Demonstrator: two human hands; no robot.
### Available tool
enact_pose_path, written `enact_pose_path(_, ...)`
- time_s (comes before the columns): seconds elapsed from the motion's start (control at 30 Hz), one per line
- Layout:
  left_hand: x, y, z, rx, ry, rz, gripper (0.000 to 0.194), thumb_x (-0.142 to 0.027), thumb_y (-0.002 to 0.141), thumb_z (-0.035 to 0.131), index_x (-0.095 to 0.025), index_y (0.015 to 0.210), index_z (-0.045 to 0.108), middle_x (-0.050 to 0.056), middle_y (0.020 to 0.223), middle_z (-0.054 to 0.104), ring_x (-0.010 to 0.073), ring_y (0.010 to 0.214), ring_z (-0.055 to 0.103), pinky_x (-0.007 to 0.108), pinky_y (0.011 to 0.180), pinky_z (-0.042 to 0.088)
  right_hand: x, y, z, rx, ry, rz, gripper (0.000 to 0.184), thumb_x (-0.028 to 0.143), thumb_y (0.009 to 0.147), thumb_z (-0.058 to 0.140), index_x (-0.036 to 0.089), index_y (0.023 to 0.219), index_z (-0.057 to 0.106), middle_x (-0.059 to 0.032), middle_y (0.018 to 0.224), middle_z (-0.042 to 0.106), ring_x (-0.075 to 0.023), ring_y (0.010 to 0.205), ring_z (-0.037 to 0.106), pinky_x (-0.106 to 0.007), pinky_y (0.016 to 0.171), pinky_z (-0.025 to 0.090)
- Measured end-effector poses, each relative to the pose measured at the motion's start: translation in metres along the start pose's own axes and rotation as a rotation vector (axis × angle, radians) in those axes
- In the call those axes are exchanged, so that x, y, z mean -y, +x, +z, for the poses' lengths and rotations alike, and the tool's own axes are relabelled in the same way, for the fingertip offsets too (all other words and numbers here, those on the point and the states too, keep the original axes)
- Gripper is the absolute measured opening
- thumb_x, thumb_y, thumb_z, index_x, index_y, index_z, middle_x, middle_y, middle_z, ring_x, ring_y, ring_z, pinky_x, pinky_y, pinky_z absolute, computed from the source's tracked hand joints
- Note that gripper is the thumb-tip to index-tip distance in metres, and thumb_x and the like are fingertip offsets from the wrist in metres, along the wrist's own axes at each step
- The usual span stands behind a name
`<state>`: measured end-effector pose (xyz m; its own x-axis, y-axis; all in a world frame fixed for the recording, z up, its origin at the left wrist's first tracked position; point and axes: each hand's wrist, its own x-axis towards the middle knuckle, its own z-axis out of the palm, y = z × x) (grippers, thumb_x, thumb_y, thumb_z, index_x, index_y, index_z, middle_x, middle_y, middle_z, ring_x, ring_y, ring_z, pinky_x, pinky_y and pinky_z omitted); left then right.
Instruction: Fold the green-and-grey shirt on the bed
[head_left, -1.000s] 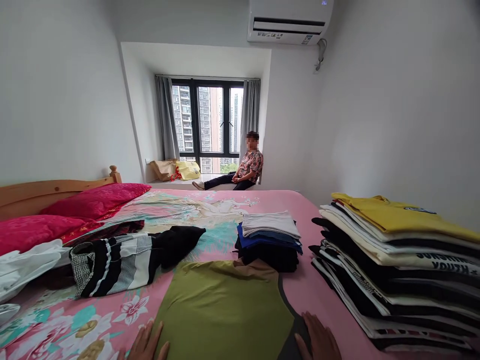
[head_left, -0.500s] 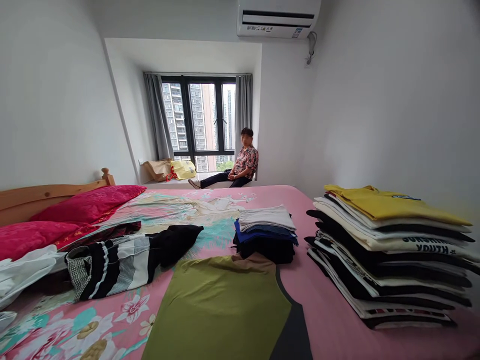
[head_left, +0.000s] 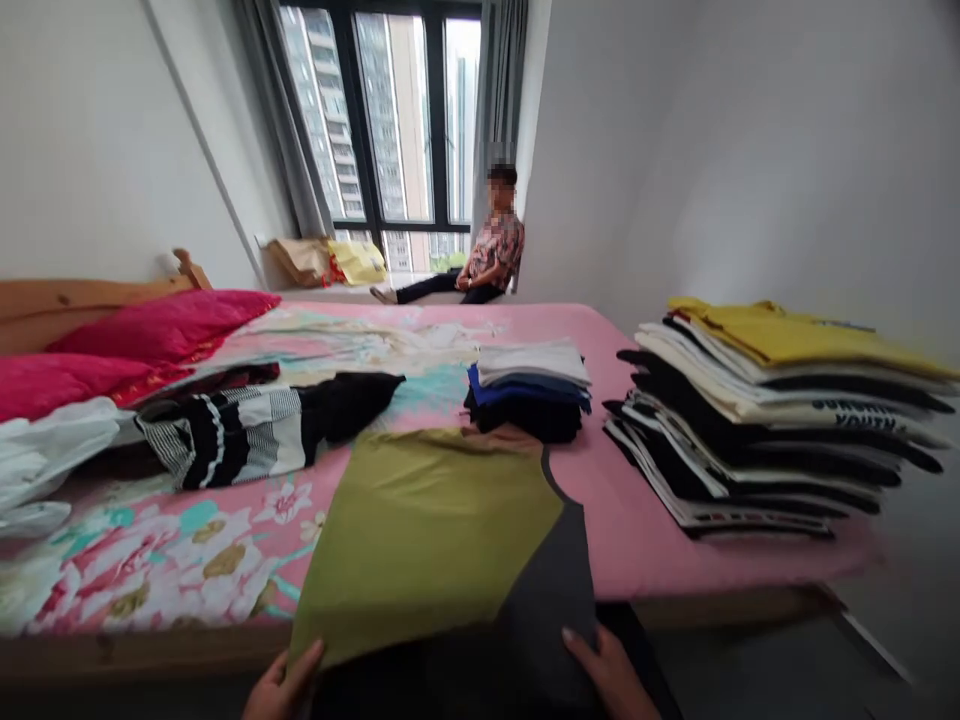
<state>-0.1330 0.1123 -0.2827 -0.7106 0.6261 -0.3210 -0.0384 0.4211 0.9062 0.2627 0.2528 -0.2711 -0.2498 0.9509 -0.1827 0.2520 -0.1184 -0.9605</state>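
Note:
An olive-green and dark grey garment (head_left: pixel 427 530) lies flat on the pink floral bed (head_left: pixel 637 530), its near edge hanging over the bed's front. My left hand (head_left: pixel 281 685) grips that near edge at its left corner, thumb on top. My right hand (head_left: pixel 607 675) holds the grey right corner the same way. Both hands are partly cut off by the bottom of the view.
A tall stack of folded shirts (head_left: pixel 772 420), yellow on top, sits at the bed's right edge. A small folded pile (head_left: pixel 529 390) lies mid-bed, a striped black-and-white garment (head_left: pixel 247 430) to the left, red pillows (head_left: pixel 157 325) beyond. A person (head_left: pixel 487 255) sits by the window.
The view has tilted down and pulled back. My hands, flat on the garment a second ago and out of view after, now grip its near edge, which overhangs the bed front.

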Motion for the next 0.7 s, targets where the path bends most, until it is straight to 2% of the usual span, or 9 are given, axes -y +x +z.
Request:
enact_pose_path(0.1,0.01,-0.006,-0.003,0.07,-0.256,-0.12,0.05,-0.054,0.046,0.08,-0.017,0.077,0.068,0.002,0.067,0.068,0.021,0.067,0.064,0.031,0.066,0.053,-0.001,-0.011,-0.001,0.079,0.212,0.149,0.055,0.057,0.072,0.062,0.011,0.102,0.068,-0.0119,0.1,0.071,-0.0302,0.1,0.064,-0.043,0.089,0.05)
enact_pose_path(0.23,0.007,-0.013,-0.01,0.051,-0.278,-0.183,0.05,-0.048,0.045,0.083,-0.015,0.08,0.07,0.0,0.071,0.067,0.0134,0.061,0.057,0.026,0.063,0.051,0.008,-0.021,-0.002,0.088,0.319,0.218,0.053,0.055,0.075,0.062,0.011,0.104,0.067,-0.0109,0.1,0.071,-0.0283,0.097,0.064,-0.042,0.091,0.048)
enact_pose_path(0.37,-0.007,-0.025,-0.014,0.065,-0.222,-0.121,0.048,-0.049,0.048,0.081,-0.014,0.079,0.07,-0.001,0.069,0.064,0.012,0.061,0.053,0.023,0.062,0.047,0.011,-0.028,-0.005,0.063,0.327,0.242,0.051,0.055,0.08,0.057,0.013,0.108,0.066,-0.009,0.098,0.071,-0.0264,0.095,0.065,-0.039,0.089,0.048)
enact_pose_path(0.53,-0.028,-0.042,-0.014,0.071,-0.22,-0.086,0.043,-0.052,0.049,0.078,-0.014,0.064,0.066,-0.003,0.055,0.054,0.0116,0.058,0.046,0.023,0.058,0.041,0.01,-0.04,-0.013,0.082,0.226,0.27,0.049,0.055,0.082,0.053,0.013,0.101,0.068,-0.0067,0.082,0.071,-0.0248,0.081,0.065,-0.037,0.081,0.05)
enact_pose_path(0.7,-0.02,-0.054,-0.027,0.126,-0.222,-0.099,0.041,-0.053,0.055,0.075,-0.015,0.057,0.059,-0.003,0.053,0.049,0.0123,0.059,0.043,0.024,0.059,0.039,0.012,-0.059,-0.023,0.123,0.28,0.351,0.045,0.055,0.078,0.059,0.013,0.089,0.071,-0.0073,0.078,0.07,-0.0239,0.075,0.065,-0.035,0.074,0.051)
